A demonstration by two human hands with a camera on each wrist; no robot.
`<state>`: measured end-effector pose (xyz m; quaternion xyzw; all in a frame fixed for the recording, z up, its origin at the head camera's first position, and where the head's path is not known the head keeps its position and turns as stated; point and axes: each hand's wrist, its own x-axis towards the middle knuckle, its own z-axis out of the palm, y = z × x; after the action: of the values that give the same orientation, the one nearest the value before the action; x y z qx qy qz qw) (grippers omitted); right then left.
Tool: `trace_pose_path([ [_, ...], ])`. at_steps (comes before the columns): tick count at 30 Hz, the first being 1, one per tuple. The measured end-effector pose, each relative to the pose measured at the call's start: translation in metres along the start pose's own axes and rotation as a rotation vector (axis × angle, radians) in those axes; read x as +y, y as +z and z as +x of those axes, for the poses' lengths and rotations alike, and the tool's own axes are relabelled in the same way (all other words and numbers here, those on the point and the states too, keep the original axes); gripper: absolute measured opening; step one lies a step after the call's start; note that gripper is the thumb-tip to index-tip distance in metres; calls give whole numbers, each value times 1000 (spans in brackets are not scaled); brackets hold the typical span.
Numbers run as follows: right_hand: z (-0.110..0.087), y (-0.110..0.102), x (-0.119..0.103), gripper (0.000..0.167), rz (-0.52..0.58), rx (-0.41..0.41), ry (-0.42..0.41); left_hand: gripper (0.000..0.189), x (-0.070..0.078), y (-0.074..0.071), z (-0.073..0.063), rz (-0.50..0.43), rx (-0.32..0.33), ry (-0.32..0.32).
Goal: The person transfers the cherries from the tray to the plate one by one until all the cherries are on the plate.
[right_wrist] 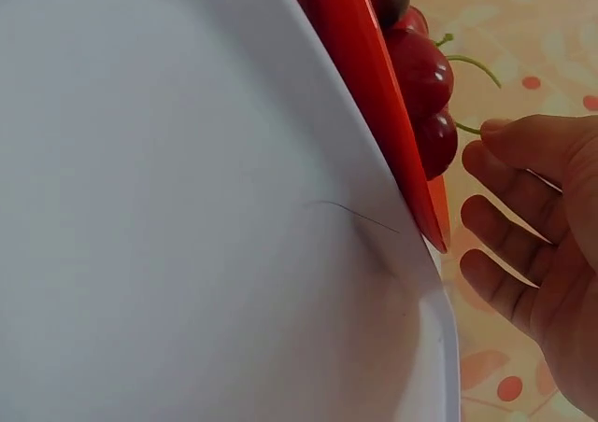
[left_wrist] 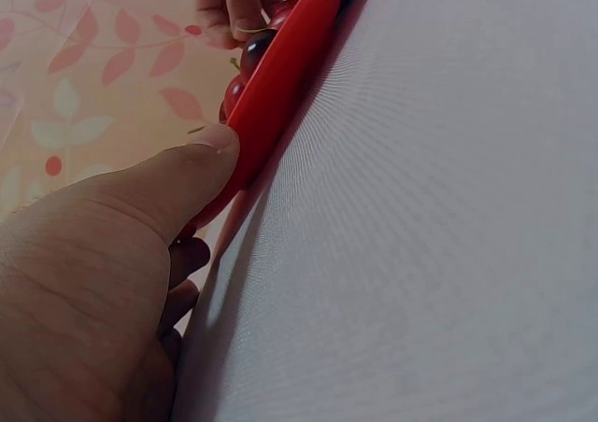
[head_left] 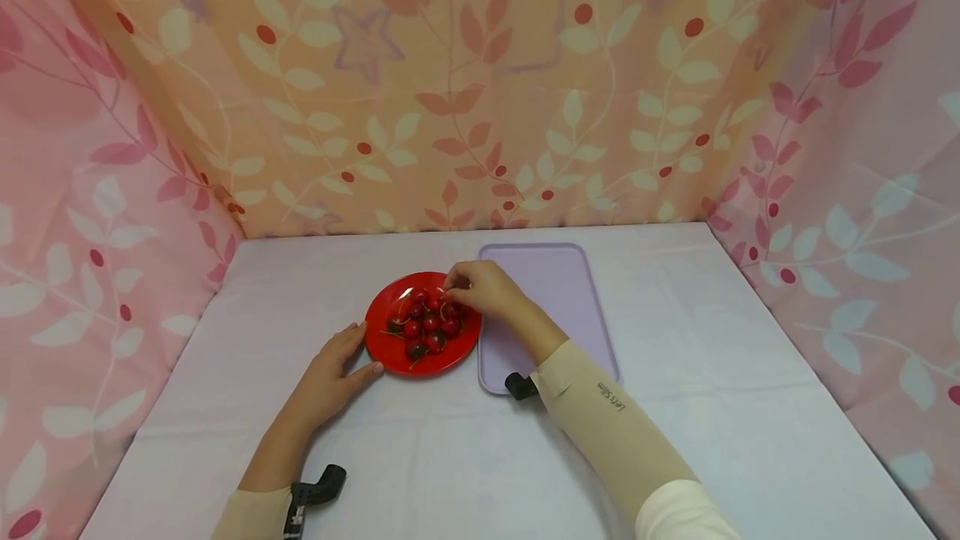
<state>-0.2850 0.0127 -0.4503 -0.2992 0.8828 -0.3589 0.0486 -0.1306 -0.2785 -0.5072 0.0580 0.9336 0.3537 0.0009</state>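
A round red plate point(head_left: 382, 348) holds a pile of dark red cherries point(head_left: 431, 322) with green stems. My left hand point(head_left: 330, 377) rests at the plate's left edge, thumb and fingers spread apart. In the left wrist view its thumb point(left_wrist: 210, 151) touches the rim. My right hand point(head_left: 487, 290) is over the plate's right side. In the right wrist view, its thumb and index finger pinch the thin green stem of a cherry point(right_wrist: 435, 144) that sits among the others; the remaining fingers are loosely bent.
A lilac rectangular tray point(head_left: 555, 290) lies right of the plate, partly beneath my right forearm; the plate's edge meets the tray's left rim. A white cloth point(head_left: 300, 273) covers the table. Patterned curtains point(head_left: 480, 90) stand behind it and on both sides.
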Motion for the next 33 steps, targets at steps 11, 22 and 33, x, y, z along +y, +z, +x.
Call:
trace_pose_path([
  [11, -8, -22, -7, 11, -52, -11, -30, 84, 3, -1, 0, 2, -1, -1],
  [22, -27, -36, -10, 13, -98, 38, -89, 84, 1, -1, 1, 24, 3, 9],
  [33, -54, -42, -14, 8, -88, 65, -120, 85, -1, -1, 0, 11, -1, -6],
])
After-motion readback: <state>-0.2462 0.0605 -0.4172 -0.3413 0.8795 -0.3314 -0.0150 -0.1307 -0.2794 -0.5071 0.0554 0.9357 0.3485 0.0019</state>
